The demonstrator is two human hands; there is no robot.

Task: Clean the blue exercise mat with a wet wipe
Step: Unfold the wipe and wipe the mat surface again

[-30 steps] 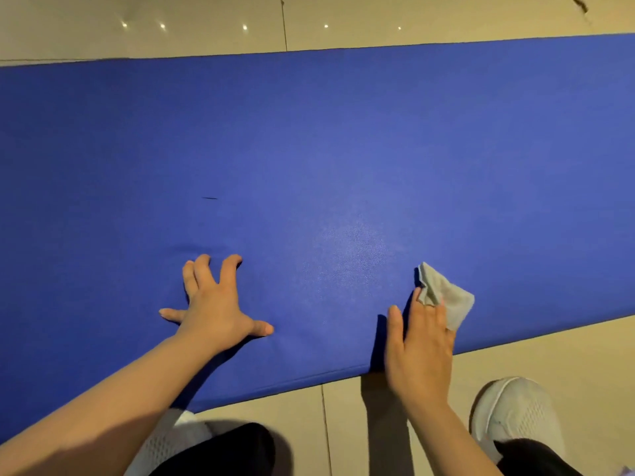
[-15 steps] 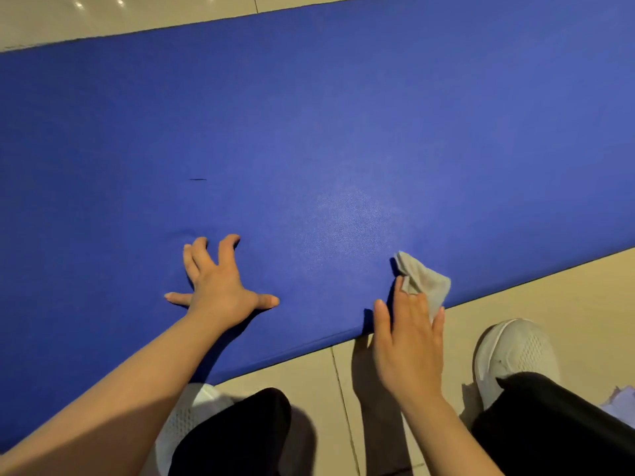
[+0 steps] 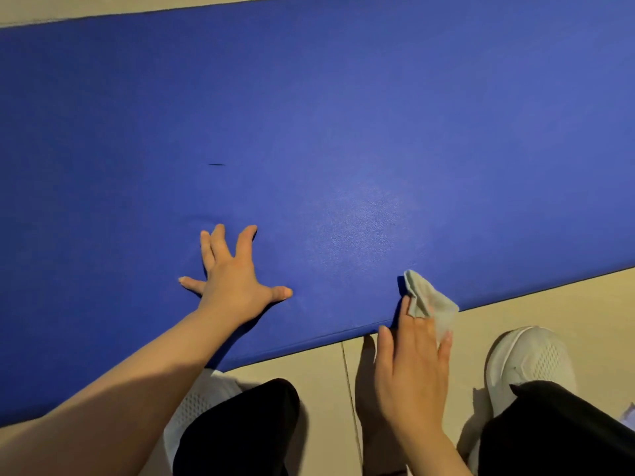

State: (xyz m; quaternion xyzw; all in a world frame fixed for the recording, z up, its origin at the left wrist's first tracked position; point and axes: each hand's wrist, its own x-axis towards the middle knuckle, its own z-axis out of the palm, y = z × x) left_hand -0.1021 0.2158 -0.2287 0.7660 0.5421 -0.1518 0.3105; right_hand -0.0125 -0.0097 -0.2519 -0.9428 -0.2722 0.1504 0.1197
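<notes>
Whereas half a second ago the right hand [image 3: 414,367] lay partly over the near edge of the blue mat [image 3: 343,115], it now sits lower, over the beige floor [image 3: 549,297] just beside that edge, with only the fingertips near the mat. Its fingers are straight and close together, and the wet wipe [image 3: 429,302] is held under them, crumpled, with its free end standing up over the mat's edge. Whether the thumb clamps the wipe cannot be told; the visible hold is by flat fingers. The wipe has come down with the hand toward the mat's border.

The left hand [image 3: 233,278] is unchanged: fingers spread wide, palm pressed flat on the mat, holding nothing. A shallow dent shows in the mat just beyond its fingertips.

The mat lies flat on the floor and fills most of the view, running across it at a slight slant. A short dark mark [image 3: 216,164] sits on the mat well beyond the left hand. A paler, sheened patch [image 3: 364,221] lies between the two hands.

Nearest the camera, a white shoe [image 3: 529,359] and dark trouser legs [image 3: 549,431] occupy the floor right of the right hand. A second white shoe [image 3: 202,403] shows partly behind the left forearm, which crosses the mat's near edge.
</notes>
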